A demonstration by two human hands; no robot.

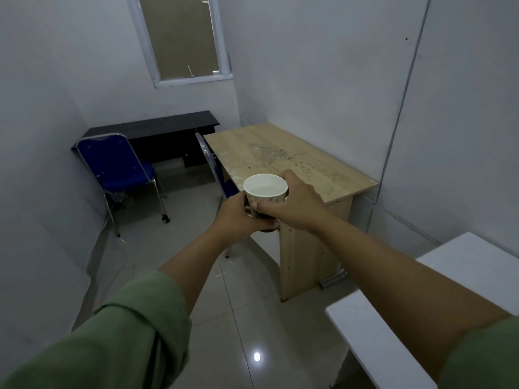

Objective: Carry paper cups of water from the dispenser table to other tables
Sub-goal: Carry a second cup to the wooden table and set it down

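Both grips, left hand (236, 211) and right hand (295, 203), are closed round a paper cup (265, 192) of water held upright in mid-air just short of the wooden counter (295, 153), so it looks carried most of the way but not yet set down.

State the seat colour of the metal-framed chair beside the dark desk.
Blue, on the metal-framed chair; head view.

A light wooden worktop (283, 155) stands against the right wall, its surface bare but speckled with dark marks near the middle.
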